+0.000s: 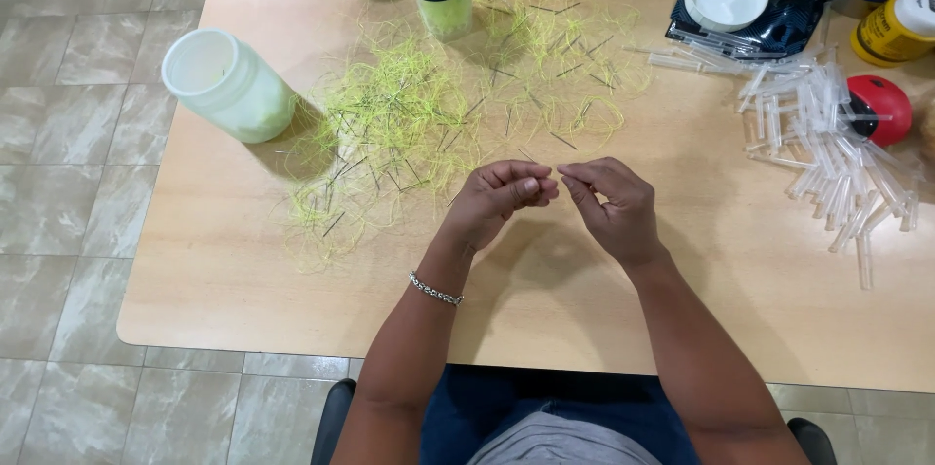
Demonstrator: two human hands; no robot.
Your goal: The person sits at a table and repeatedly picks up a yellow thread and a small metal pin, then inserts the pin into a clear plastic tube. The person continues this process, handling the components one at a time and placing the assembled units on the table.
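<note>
While the tangle of yellow-green thread (429, 124) and dark needles lies spread on the desk (224, 260) just beyond them, the left hand (497, 197) and right hand (609, 207) meet fingertip to fingertip, each pinched narrow on something too fine to make out, likely a needle and a thread end. It looks like the threading step; next comes a steady, tiny push. Clear tubes (828, 153) lie heaped to the right

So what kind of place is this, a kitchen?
Probably a small craft or assembly workplace, not a kitchen: a wooden table holds tangled yellow-green thread, a heap of clear plastic tubes and plastic jars.
</note>
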